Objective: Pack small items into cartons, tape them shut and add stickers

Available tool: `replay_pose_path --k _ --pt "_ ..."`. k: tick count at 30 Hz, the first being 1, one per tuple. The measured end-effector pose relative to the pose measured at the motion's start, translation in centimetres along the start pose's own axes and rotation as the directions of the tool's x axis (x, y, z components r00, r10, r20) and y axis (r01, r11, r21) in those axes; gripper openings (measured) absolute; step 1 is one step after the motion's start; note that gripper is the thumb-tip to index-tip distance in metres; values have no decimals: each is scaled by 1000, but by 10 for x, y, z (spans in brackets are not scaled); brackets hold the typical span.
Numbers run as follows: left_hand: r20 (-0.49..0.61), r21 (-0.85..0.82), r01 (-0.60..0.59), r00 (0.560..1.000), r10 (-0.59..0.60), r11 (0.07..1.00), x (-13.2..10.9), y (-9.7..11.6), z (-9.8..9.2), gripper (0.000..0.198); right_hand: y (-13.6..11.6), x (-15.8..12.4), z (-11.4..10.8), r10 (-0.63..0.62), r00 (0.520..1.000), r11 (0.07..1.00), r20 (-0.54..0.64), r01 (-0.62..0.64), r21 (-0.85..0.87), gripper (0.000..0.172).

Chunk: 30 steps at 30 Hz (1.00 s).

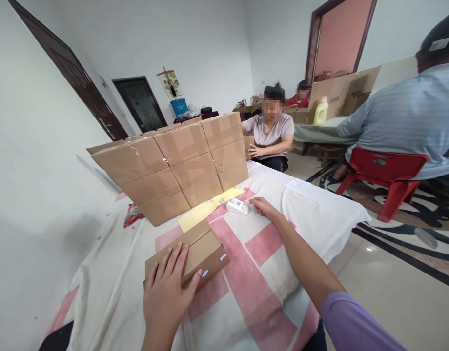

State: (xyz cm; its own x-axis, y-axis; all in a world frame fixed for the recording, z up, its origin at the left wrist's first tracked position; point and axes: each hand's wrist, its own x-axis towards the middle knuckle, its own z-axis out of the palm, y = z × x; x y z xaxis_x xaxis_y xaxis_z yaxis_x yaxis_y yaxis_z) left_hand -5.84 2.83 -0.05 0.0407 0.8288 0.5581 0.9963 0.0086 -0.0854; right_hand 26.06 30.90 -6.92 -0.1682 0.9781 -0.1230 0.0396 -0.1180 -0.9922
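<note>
On the pink-checked cloth [268, 243], a small cardboard box [206, 248] was pressed under the flat, open left hand [169, 287]. A white dispenser [238, 206] lay at the open right hand [263, 207]'s fingertips. It was probably being fetched, so a closing grip was needed.

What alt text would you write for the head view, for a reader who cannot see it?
The person's left hand lies flat on a small cardboard box on a pink-and-white cloth, while the right hand is at a small white device. Behind stands a wall of stacked cardboard boxes; other people sit further back.
</note>
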Motion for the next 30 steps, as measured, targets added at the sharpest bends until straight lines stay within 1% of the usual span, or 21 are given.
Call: replay_pose_path --k 2,6,10,14,17,21,26,30 --pt "-1 -3 -4 1000 4 1000 0 1 0 56 1 3 5 24 1000 998 -15 -25 -65 31" --pt "-5 -9 4 1000 -4 1000 -4 2 -3 57 2 9 14 48 998 990 -47 -54 -130 34" --pt "-10 -10 9 1000 -9 1000 -8 3 -3 57 0 11 21 41 997 989 -62 -50 -137 31" --pt "1 12 3 1000 -3 1000 -6 2 -2 56 -2 10 25 27 998 993 -52 -33 -109 30" --pt "15 18 3 1000 -4 1000 -3 2 -3 56 -3 11 26 39 998 996 -47 -42 -82 29" --pt "5 21 8 1000 -8 1000 -2 1 -3 57 -1 13 24 67 996 995 -53 -71 -73 26" --pt "-13 36 2 1000 -2 999 -2 1 -1 55 -1 14 21 66 998 996 -7 -66 -64 22" --pt "0 34 17 1000 -17 999 -2 0 -1 55 0 17 16 100 995 994 13 -99 -56 15"
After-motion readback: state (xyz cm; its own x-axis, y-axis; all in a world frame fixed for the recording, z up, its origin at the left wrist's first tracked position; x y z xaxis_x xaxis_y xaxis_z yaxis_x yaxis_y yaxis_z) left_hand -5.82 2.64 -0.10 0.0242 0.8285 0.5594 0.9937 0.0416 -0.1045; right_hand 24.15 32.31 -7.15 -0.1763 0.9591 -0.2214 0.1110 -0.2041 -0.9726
